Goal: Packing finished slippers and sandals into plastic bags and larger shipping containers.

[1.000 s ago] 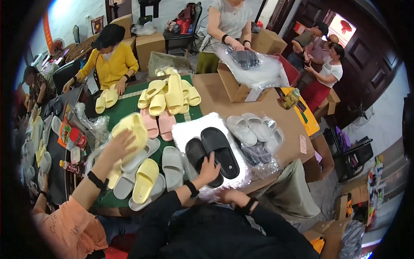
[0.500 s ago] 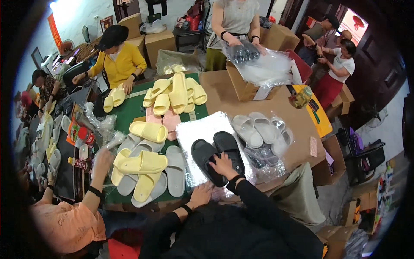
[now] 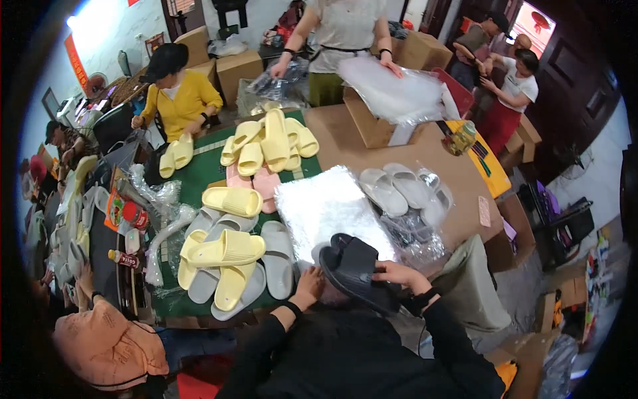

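A pair of black slippers (image 3: 355, 269) is tilted up over the near edge of the stack of clear plastic bags (image 3: 325, 206). My right hand (image 3: 402, 276) grips them at their right side, thumb and fingers closed on the edge. Just left of the slippers, my left hand (image 3: 310, 284) rests at the near corner of the bag stack, its fingers stretched forward and holding nothing that I can see. Left of the stack lie yellow slippers (image 3: 226, 249) crossed over grey slippers (image 3: 277, 259).
More yellow slippers (image 3: 272, 143) are heaped over pink ones (image 3: 267, 186) farther back. Grey slippers (image 3: 385, 191) and bagged pairs lie right of the stack. A person opposite handles plastic bags over a cardboard box (image 3: 379, 126). A person in orange (image 3: 109, 346) sits at my left.
The black slippers have come up off the bag stack and nearer me, tilted in my right hand. My left hand has shifted slightly forward. The person opposite has moved a bagged item leftward.
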Motion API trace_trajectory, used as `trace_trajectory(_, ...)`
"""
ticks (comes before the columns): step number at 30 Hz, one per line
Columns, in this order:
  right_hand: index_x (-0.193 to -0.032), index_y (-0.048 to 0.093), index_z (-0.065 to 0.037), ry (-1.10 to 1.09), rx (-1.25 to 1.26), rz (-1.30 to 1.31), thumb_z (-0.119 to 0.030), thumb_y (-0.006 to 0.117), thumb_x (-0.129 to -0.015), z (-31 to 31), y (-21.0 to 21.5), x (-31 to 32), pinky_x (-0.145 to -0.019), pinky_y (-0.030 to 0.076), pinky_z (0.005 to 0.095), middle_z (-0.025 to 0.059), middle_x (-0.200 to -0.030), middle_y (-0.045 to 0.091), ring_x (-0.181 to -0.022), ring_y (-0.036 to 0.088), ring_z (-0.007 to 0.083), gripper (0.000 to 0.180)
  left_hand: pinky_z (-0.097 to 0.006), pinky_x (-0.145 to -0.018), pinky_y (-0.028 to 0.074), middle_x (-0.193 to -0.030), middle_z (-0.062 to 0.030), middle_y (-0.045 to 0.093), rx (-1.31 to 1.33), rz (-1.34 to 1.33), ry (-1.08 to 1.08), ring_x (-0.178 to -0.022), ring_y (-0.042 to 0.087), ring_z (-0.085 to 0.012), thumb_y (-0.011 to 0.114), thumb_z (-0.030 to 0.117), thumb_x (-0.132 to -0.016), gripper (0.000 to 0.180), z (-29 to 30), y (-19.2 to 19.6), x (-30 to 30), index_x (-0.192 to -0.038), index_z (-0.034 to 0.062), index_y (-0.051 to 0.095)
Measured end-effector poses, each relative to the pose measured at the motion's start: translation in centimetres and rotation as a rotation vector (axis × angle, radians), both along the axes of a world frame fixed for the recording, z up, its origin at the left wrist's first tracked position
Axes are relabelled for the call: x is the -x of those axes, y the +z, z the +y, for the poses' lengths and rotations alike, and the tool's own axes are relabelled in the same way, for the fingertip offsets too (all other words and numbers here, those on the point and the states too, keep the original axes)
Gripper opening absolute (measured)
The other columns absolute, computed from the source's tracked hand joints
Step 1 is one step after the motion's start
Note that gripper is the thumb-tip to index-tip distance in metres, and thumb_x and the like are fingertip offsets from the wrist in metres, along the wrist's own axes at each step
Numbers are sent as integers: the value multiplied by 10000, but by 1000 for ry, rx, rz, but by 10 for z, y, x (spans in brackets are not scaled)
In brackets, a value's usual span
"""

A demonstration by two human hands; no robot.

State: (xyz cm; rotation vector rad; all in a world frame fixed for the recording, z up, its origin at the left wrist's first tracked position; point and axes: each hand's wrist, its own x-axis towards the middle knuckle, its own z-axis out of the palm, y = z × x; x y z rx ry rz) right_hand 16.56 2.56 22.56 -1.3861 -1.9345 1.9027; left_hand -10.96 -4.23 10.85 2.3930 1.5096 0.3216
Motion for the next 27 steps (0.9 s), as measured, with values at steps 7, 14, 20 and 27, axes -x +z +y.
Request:
trace_trajectory(7,-1151,511,7,186,157,20,-36,575,-790,-56,-8,-42,-884,371,246,17,-1087,560,-999,465,101,369,-380,-750,408,-843,-123,546,-75,-130,-37,-837,502,-300,523,24,-692,326,26,-8,6,-1018,22,546)
trace_trajectory(14,-1134,527,-8,108,95,93,-45,556,-802,-82,-2,-26,-888,367,241,11,-1077,561,-990,465,98,335,-379,-763,354,-853,-58,572,-322,-323,126,-866,493,-254,589,134,-750,65,34,33,-3,-786,100,631)
trace_trajectory(20,-984,548,4,-74,-220,-135,-257,541,-829,-82,0,-5,-774,410,341,144,-914,562,-870,532,251,303,-382,-841,319,-928,-4,595,-299,-535,263,-957,492,-234,644,174,-736,115,30,42,-13,-842,158,684)
trace_trajectory(27,-1036,556,-36,-41,-603,-431,-262,518,-817,-79,-8,31,-841,389,462,177,-1057,515,-1016,464,375,317,-546,-1000,151,-1065,0,567,-260,-583,218,-1156,404,-271,633,200,-752,138,14,70,-26,-875,201,695)
